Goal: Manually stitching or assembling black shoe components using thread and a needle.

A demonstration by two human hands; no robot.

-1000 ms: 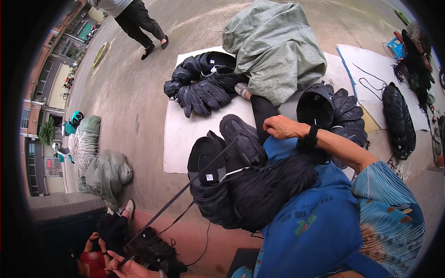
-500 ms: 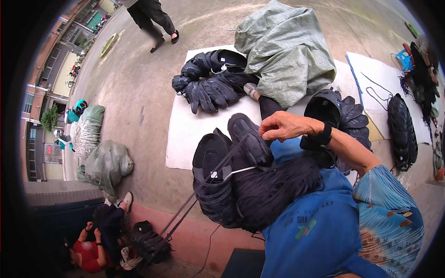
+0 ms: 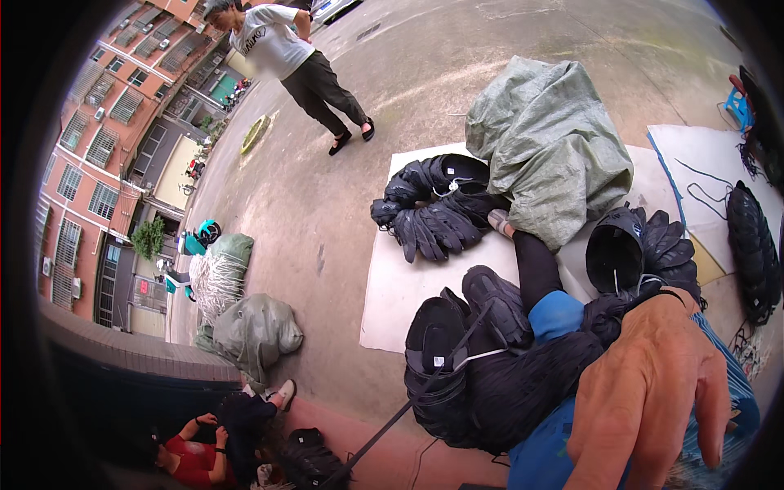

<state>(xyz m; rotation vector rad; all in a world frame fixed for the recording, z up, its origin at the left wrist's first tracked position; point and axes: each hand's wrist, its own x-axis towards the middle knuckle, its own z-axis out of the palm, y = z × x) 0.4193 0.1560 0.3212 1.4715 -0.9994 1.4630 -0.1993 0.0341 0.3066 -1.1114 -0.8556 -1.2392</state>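
My right hand [image 3: 645,384] is raised close to me at the lower right, back of the hand up. Its visible fingers stretch downward and apart, and some tips are cut off by the lower edge. Behind it lies a bundle of black shoe uppers [image 3: 535,384] across my lap, over a blue apron [image 3: 531,457]. One upper [image 3: 500,306] points away from me beside a nested stack of uppers [image 3: 433,339]. A dark lace [image 3: 392,420] runs taut from there to the lower left, its end out of sight. A white cord [image 3: 482,357] crosses the bundle. My left hand is out of view.
More bundled uppers [image 3: 441,233] lie on a white sheet [image 3: 392,318], with others [image 3: 616,249] at right. A grey-green sack [image 3: 551,147] stands behind. One person [image 3: 306,69] stands far left; another in red [image 3: 196,457] sits lower left, near filled sacks [image 3: 265,327].
My right hand has come back from above the uppers toward me, its fingers going from curled to stretched out. The view has shifted, so the scene sits farther right and lower.
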